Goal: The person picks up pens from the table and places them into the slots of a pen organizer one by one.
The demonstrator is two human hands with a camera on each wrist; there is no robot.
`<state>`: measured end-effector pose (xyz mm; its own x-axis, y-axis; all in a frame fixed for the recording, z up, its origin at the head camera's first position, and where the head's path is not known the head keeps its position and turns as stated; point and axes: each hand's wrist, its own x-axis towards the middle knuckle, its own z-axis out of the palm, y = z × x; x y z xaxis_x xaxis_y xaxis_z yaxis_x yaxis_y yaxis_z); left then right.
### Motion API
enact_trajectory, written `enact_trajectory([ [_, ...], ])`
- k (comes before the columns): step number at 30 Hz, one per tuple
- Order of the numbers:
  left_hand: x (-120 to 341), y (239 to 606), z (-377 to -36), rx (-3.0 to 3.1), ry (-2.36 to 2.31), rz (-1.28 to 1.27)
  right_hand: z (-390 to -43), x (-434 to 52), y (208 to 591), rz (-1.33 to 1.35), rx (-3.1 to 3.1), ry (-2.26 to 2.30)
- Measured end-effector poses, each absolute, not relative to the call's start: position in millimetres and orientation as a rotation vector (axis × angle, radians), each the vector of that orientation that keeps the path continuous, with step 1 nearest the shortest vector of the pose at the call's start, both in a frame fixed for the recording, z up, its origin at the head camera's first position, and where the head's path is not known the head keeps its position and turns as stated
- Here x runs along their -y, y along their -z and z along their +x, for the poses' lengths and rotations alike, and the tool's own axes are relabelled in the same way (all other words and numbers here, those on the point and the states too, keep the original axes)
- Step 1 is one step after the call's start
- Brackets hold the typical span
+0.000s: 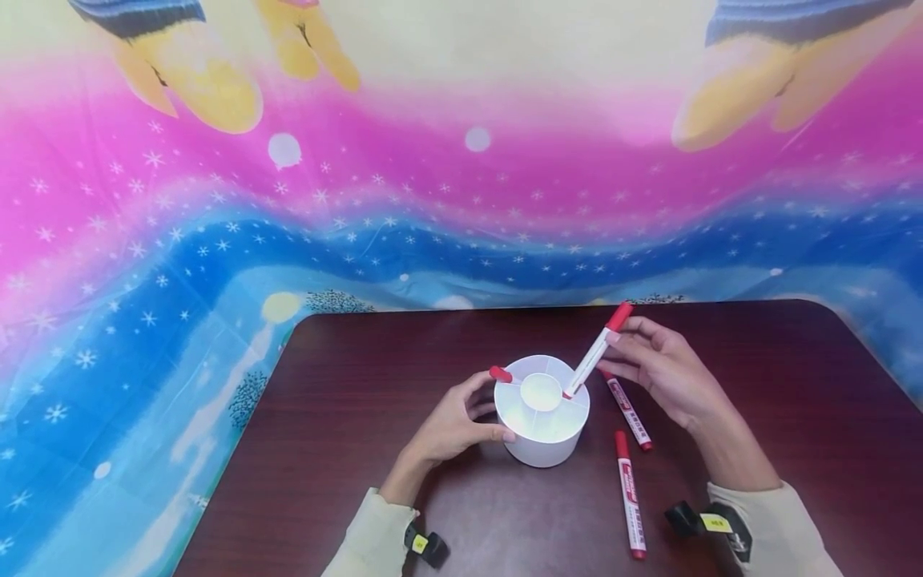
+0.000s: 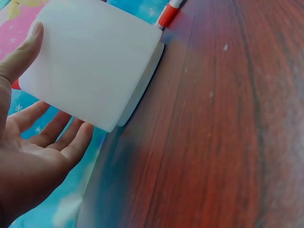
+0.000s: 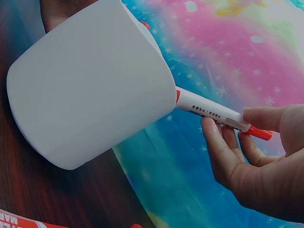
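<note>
A red-capped marker (image 1: 597, 353) is pinched in the right hand (image 1: 667, 373), between the thumb and the fingertips; it slants with the cap toward one o'clock, and its lower red end is at the right side of a white round holder (image 1: 546, 451). Whether that end touches anything inside, I cannot tell. The holder stands upright on the table, with a round cup (image 1: 541, 393) in its middle and thin dividers running out to the wall. A second red cap (image 1: 501, 374) sticks out over the rim at ten o'clock. At nine o'clock the left hand (image 1: 461, 421) grips the holder, thumb against the near wall and fingers reaching around the far side. The right hand is between two and three o'clock from the holder. Beneath it, at three o'clock, an upper loose marker (image 1: 630, 413) lies with its cap toward eleven; a lower loose marker (image 1: 630, 501) lies between four and five o'clock, cap toward twelve. Both rest on the dark reddish-brown table (image 1: 346, 449). Pale sleeves (image 1: 779, 521) and black wrist devices (image 1: 714, 525) show below the hands. At twelve o'clock, past the table edge, hangs a pink and blue snowflake cloth (image 1: 433, 180).
</note>
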<state>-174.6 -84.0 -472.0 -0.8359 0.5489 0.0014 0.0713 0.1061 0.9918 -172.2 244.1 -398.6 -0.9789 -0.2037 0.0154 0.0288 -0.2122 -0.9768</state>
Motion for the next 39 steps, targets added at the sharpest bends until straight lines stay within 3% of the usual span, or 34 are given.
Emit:
enact_trajectory([
  [39, 84, 474, -174, -2.035, -1.781, 0.601, -166, -210, 403, -0.102, -2.364, 2.011],
])
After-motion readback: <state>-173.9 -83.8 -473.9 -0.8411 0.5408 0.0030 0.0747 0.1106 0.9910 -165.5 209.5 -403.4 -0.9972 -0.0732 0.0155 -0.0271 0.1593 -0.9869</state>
